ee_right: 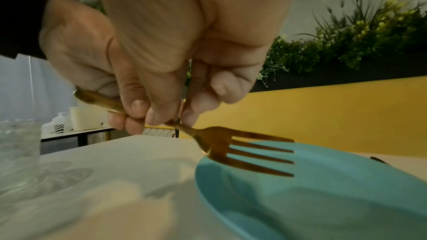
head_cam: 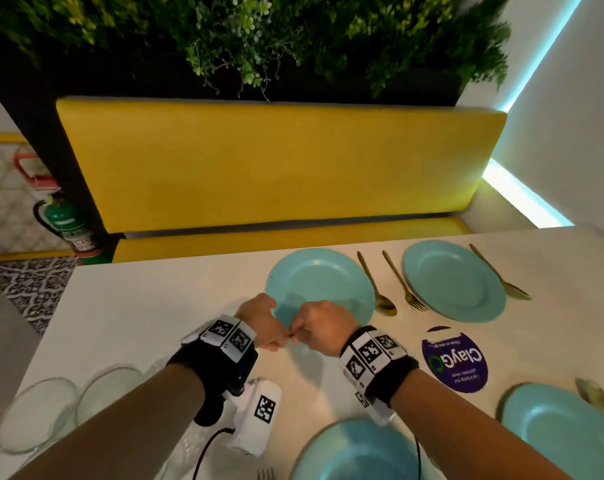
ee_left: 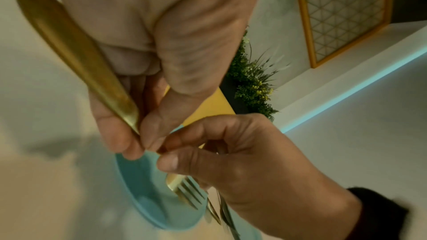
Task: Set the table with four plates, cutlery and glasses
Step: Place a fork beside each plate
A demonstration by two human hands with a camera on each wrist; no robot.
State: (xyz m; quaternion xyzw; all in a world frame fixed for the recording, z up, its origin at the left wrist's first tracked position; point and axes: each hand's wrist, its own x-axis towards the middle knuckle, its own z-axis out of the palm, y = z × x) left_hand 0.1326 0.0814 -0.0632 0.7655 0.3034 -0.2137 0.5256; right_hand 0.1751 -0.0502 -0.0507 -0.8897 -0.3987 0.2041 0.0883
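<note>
Between my two hands, fingertips meet just over the near rim of the plate [head_cam: 319,282]. From the head view I see only knuckles: my left hand [head_cam: 259,322] and right hand [head_cam: 319,329] curled and touching, cutlery hidden. The left wrist view shows my left fingers [ee_left: 115,134] pinching a gold handle [ee_left: 69,43], whether spoon or knife I cannot tell. The right wrist view shows my right fingers [ee_right: 138,109] curled round a gold fork [ee_right: 242,149], its tines just over the plate's edge.

Beyond my fingertips, past the plate, stands a yellow bench [head_cam: 276,161] under a wall of greenery [head_cam: 259,39]. To the right of my fingers, on the white table [head_cam: 137,306], lie a spoon [head_cam: 380,292], another fork [head_cam: 406,285] and three more plates. Behind my left wrist stand glasses [head_cam: 40,414].

Beside my right wrist a purple sticker [head_cam: 454,362] reads "ClayGo", seen upside down; its small print is unreadable.
</note>
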